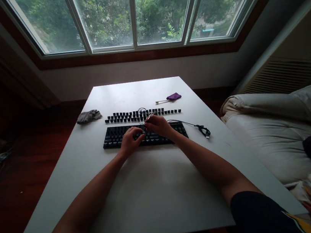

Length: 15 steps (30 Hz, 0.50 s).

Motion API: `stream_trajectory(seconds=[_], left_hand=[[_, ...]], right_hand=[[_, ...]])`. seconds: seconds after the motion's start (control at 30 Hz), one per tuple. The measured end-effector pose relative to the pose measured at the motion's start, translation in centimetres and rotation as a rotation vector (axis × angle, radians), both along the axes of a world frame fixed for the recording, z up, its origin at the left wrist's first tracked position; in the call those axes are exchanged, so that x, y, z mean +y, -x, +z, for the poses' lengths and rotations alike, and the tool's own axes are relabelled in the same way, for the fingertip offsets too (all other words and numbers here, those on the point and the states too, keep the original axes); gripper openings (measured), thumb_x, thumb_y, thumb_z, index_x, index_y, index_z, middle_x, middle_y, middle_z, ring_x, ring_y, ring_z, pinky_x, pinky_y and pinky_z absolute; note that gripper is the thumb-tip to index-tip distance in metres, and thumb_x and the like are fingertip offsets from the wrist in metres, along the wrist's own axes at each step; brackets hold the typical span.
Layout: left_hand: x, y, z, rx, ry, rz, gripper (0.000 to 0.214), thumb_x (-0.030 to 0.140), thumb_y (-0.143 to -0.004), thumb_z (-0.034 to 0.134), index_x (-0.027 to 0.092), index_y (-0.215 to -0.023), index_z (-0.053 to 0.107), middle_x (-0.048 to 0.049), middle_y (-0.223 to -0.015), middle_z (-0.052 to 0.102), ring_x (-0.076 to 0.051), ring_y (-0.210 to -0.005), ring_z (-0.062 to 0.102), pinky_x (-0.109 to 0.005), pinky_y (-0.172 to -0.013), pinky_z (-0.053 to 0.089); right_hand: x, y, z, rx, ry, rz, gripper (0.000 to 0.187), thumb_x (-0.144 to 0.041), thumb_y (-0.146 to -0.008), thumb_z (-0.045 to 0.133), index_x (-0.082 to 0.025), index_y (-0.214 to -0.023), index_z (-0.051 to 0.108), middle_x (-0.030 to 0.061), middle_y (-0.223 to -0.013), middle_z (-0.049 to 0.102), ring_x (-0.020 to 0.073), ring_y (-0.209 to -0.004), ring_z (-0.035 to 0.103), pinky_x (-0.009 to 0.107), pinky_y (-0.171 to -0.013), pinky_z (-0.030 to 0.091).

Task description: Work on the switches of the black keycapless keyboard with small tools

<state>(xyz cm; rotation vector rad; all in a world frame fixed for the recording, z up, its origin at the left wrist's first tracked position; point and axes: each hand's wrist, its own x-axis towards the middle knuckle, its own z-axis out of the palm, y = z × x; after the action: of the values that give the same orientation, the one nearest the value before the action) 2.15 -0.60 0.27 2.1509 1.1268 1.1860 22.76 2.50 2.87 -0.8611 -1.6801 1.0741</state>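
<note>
A black keyboard lies across the white table in front of me, with some of its upper-right area bare of keycaps. My left hand rests on its middle, thumb and forefinger apart and curved toward the keys. Just to the right, my right hand is closed over the keyboard in a pinch. A thin wire tool shows at its fingertips; its exact kind is too small to make out. Behind the keyboard, several loose black keycaps stand in rows.
A grey cloth lies at the left edge of the table. A purple cloth item and a thin white stick are at the back right. The bundled USB cable lies right of the keyboard. A sofa stands beside the table.
</note>
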Motion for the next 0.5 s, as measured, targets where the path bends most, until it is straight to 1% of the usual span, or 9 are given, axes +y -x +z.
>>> stream_trajectory(seconds=[0.07, 0.2, 0.33, 0.43, 0.5], left_hand=[[0.0, 0.0, -0.1, -0.041, 0.037, -0.019, 0.017, 0.035, -0.091, 0.063, 0.021, -0.099, 0.068, -0.0056, -0.1, 0.069, -0.021, -0.097, 0.065, -0.035, -0.091, 0.051], [0.2, 0.1, -0.5, -0.105, 0.143, -0.032, 0.023, 0.039, -0.09, 0.064, 0.021, -0.103, 0.068, -0.0051, -0.1, 0.071, -0.02, -0.095, 0.067, -0.035, -0.089, 0.052], [0.4, -0.1, -0.9, -0.194, 0.21, -0.04, 0.029, 0.04, -0.088, 0.066, 0.021, -0.11, 0.066, -0.005, -0.102, 0.072, -0.02, -0.094, 0.067, -0.034, -0.088, 0.053], [0.4, -0.2, -1.1, -0.255, 0.226, -0.056, 0.034, 0.037, -0.086, 0.068, 0.021, -0.116, 0.063, -0.0056, -0.103, 0.071, -0.019, -0.095, 0.067, -0.034, -0.089, 0.053], [0.4, -0.3, -1.1, -0.277, 0.227, -0.075, 0.037, 0.034, -0.086, 0.069, 0.021, -0.119, 0.061, -0.0059, -0.104, 0.071, -0.019, -0.095, 0.067, -0.034, -0.089, 0.052]], right_hand=[[-0.2, 0.3, -0.1, -0.031, 0.017, -0.018, 0.028, -0.046, -0.082, 0.069, -0.021, -0.091, 0.062, 0.0, -0.077, 0.066, 0.016, -0.069, 0.067, 0.03, -0.068, 0.056], [-0.5, 0.6, 0.0, -0.059, 0.042, -0.066, 0.028, -0.048, -0.082, 0.067, -0.022, -0.091, 0.061, 0.0001, -0.076, 0.067, 0.0164, -0.069, 0.067, 0.03, -0.068, 0.056], [-0.4, 0.8, 0.0, -0.008, 0.084, -0.087, 0.029, -0.049, -0.081, 0.068, -0.022, -0.089, 0.059, 0.0, -0.075, 0.068, 0.0161, -0.066, 0.066, 0.03, -0.066, 0.055], [-0.2, 1.0, -0.3, 0.041, 0.104, -0.085, 0.03, -0.049, -0.082, 0.067, -0.021, -0.087, 0.058, -0.0006, -0.071, 0.067, 0.0151, -0.062, 0.065, 0.028, -0.062, 0.054], [-0.1, 1.1, -0.5, 0.079, 0.147, -0.08, 0.031, -0.049, -0.082, 0.067, -0.021, -0.087, 0.056, -0.0007, -0.069, 0.066, 0.015, -0.06, 0.064, 0.028, -0.06, 0.054]])
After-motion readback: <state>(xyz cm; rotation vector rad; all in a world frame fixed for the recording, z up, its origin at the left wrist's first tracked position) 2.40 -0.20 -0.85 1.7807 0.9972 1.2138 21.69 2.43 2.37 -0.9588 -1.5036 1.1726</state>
